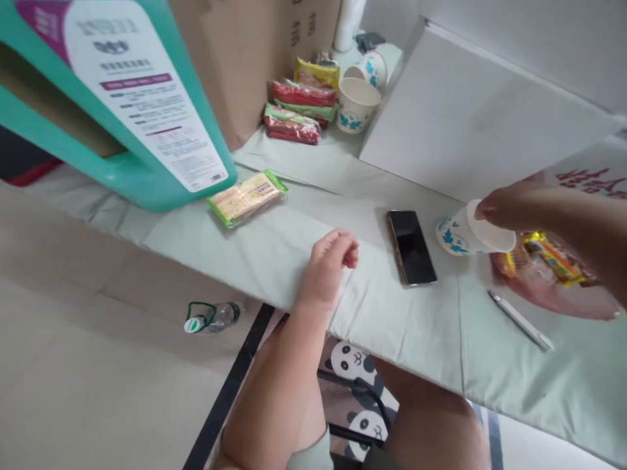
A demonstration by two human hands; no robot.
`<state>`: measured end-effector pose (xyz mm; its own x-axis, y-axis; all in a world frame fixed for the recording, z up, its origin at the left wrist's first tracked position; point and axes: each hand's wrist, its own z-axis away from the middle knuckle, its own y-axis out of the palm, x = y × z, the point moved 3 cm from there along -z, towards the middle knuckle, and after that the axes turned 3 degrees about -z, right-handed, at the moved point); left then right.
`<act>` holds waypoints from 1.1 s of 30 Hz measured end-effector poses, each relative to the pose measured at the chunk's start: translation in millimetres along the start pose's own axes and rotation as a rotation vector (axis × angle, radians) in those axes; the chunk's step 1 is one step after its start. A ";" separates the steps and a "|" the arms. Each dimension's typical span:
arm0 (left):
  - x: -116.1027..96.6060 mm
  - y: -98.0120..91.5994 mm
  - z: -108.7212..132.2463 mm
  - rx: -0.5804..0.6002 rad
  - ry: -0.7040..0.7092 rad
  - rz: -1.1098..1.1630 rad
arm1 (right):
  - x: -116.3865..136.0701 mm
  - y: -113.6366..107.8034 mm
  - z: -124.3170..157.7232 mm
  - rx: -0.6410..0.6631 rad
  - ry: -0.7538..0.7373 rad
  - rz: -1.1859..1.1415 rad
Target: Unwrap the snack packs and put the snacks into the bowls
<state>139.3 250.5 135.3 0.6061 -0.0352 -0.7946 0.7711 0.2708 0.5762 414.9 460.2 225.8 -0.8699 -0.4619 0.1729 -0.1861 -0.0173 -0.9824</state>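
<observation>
My left hand (327, 262) rests on the pale green tablecloth (255, 248) near the table's front edge, its fingers curled loosely with nothing in them. My right hand (509, 210) grips the rim of a white paper cup with blue leaf print (463, 234) and holds it tilted on its side just above the cloth. A black phone (411, 247) lies flat between the two hands. Right of the cup sits a pink bag of wrapped snacks (548, 267), and a white pen (520, 320) lies in front of it.
A packet of biscuits (247, 197) lies left of the phone beside a large teal box (122, 98). Snack packets (298, 108) and two more paper cups (357, 103) stand at the back by a cardboard box (245, 59). A white board (470, 124) leans at right. A water bottle (211, 317) lies on the floor.
</observation>
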 end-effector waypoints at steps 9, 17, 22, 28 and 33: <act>-70.7 -47.3 25.1 -0.645 0.643 0.484 | 270.4 47.2 -42.8 0.312 -0.547 0.207; -64.6 -54.2 21.2 -0.631 0.683 0.470 | 348.1 125.9 -72.0 0.271 -0.659 0.061; -72.6 -57.6 24.0 -0.590 0.698 0.438 | 303.8 113.4 -18.3 0.353 -0.436 -0.029; -59.0 -39.3 18.6 -0.421 0.471 0.150 | 203.6 92.6 131.2 0.230 0.266 -0.887; -5.9 17.9 17.7 0.259 -0.065 -0.254 | 161.9 103.7 214.6 -0.072 0.701 -1.505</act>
<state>152.9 238.5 153.7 0.3937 -0.1333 -0.9095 0.9173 -0.0071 0.3981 352.8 193.3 136.7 0.0765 0.3916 0.9169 -0.9965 -0.0012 0.0837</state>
